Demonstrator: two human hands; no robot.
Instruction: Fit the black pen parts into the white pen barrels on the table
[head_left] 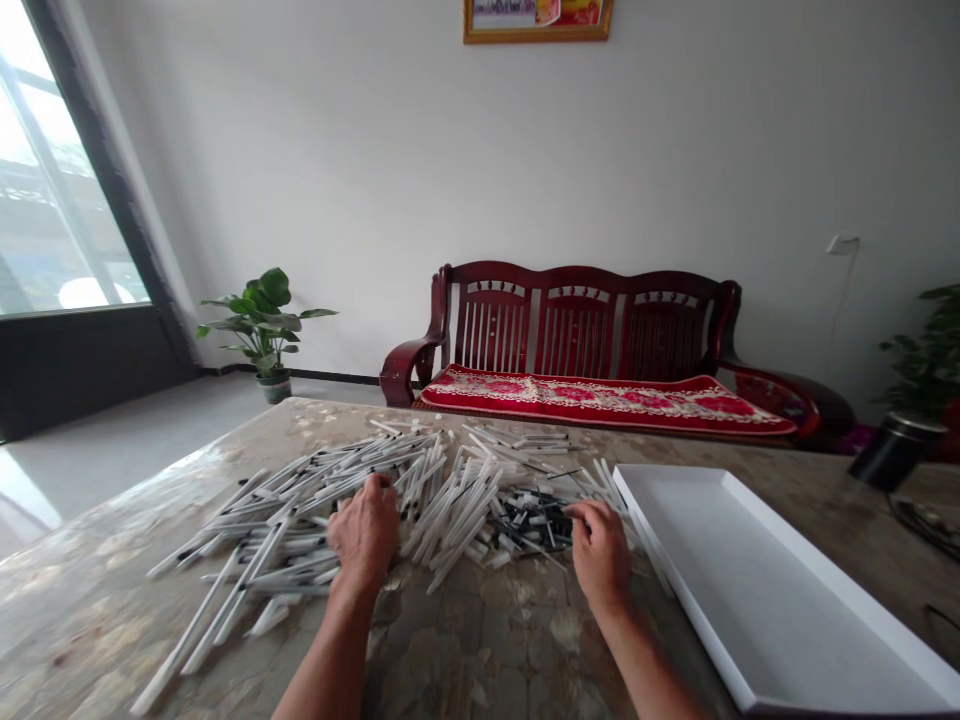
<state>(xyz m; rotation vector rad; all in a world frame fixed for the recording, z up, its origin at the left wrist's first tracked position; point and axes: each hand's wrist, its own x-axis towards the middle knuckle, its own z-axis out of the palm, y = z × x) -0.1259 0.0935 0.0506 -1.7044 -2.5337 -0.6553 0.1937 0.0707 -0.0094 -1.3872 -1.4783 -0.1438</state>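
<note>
My left hand [365, 525] rests over the right edge of a wide heap of slim white pen-like sticks [262, 535], many with black ends. Its fingers are curled downward, and whatever they grip is hidden. My right hand [602, 550] is at the right side of a small pile of short black and white pieces [529, 520]. Its thumb and fingertips are pinched together; anything between them is too small to name. Between both hands lies another bunch of white sticks [457, 510], pointing away from me.
A shallow white tray [780, 590] lies right of my right hand, its rim raised. The patterned tabletop [480, 650] carries everything. A black container with a plant [896, 450] stands far right. Beyond the table is a red wooden bench [574, 330]; a potted plant [270, 320] is left.
</note>
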